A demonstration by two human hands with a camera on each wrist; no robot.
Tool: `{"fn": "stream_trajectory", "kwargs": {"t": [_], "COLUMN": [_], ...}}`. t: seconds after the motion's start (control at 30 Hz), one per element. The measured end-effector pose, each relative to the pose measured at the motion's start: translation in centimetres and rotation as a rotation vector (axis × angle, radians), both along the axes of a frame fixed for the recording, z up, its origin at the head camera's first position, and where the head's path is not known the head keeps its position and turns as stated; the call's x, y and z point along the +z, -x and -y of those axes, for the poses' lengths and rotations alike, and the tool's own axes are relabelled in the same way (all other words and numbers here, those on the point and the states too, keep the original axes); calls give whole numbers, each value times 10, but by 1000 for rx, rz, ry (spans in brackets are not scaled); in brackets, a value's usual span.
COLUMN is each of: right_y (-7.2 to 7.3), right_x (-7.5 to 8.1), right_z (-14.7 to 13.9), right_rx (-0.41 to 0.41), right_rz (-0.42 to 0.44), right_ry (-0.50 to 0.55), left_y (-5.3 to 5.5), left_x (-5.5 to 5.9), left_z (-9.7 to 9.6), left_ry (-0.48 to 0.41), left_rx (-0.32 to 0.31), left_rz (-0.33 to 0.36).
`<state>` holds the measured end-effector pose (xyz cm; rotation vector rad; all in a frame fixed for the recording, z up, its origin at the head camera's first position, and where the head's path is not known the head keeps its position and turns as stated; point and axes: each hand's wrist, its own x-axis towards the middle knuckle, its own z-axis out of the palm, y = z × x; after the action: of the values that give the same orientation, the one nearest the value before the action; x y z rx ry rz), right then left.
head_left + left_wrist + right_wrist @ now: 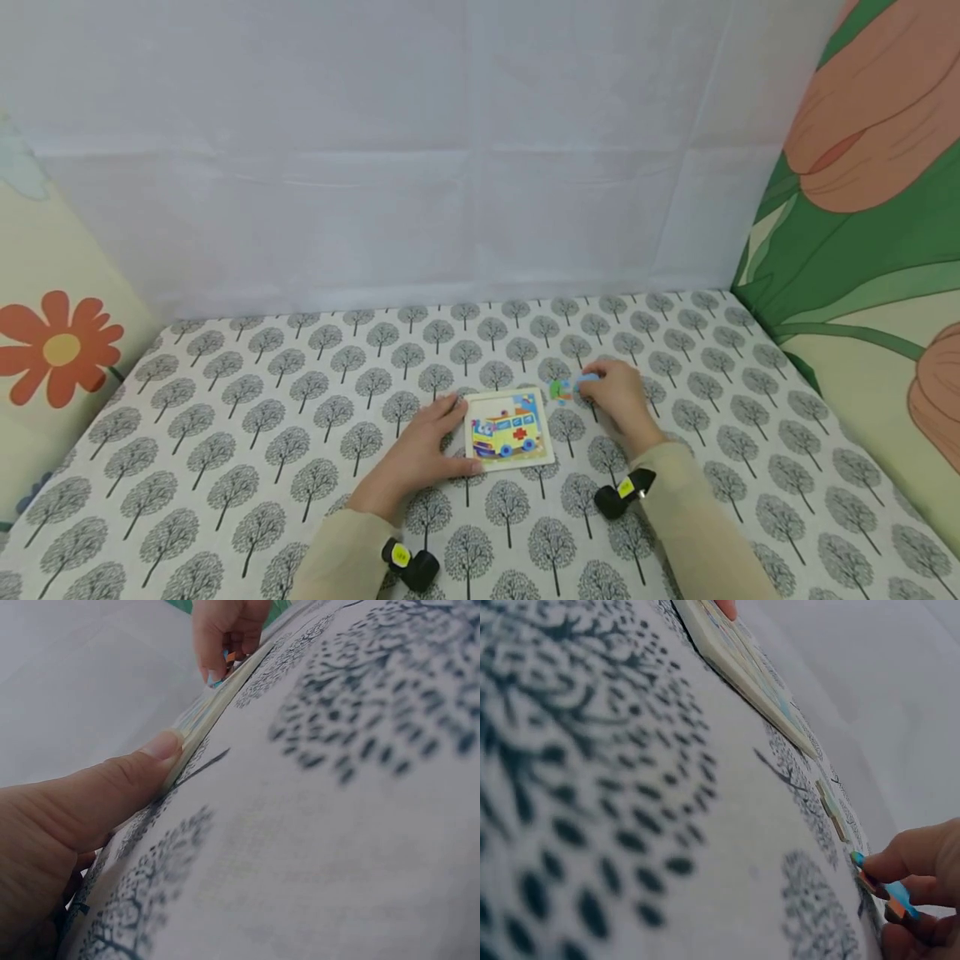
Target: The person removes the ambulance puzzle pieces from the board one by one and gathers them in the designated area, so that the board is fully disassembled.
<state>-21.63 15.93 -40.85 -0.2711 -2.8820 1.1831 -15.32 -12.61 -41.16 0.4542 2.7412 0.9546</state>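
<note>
A shallow jigsaw puzzle tray (546,457) with a pale rim lies flat on the cloth, showing a yellow ambulance picture. Its upper left part shows bare pale backing. My left hand (422,446) rests along the tray's left side, its thumb (161,746) straight against the near rim. To the right of the tray, my right hand (617,396) pinches a light blue puzzle piece (900,895) between thumb and fingers, low over the cloth. Between that hand and the tray lies a green and blue puzzle piece (558,389).
A white cloth printed with black trees (307,479) covers the table. Behind it hangs a white sheet (375,208). Fabric with large flowers (862,250) borders the right side, and a red flower print (62,350) shows on the left. Each wrist wears a small black camera (411,567).
</note>
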Motion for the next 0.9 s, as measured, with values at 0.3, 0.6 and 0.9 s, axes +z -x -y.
{"fn": "stream_trajectory", "kwargs": {"t": [0.3,0.6,0.9], "right_y": [0,1,-1], "right_x": [1,7,8], "right_z": [-2,-3,-3], "right_rx": [-17,-16,-8], "right_rz": [21,94,83], "right_ry": [-3,-45,-22], "left_y": [0,-1,-1], "left_x": [-2,0,0], "left_z": [0,-1,-1], "left_ry": [4,-2,15], "left_rx": [4,11,10], "left_rz": [-8,7,7]}}
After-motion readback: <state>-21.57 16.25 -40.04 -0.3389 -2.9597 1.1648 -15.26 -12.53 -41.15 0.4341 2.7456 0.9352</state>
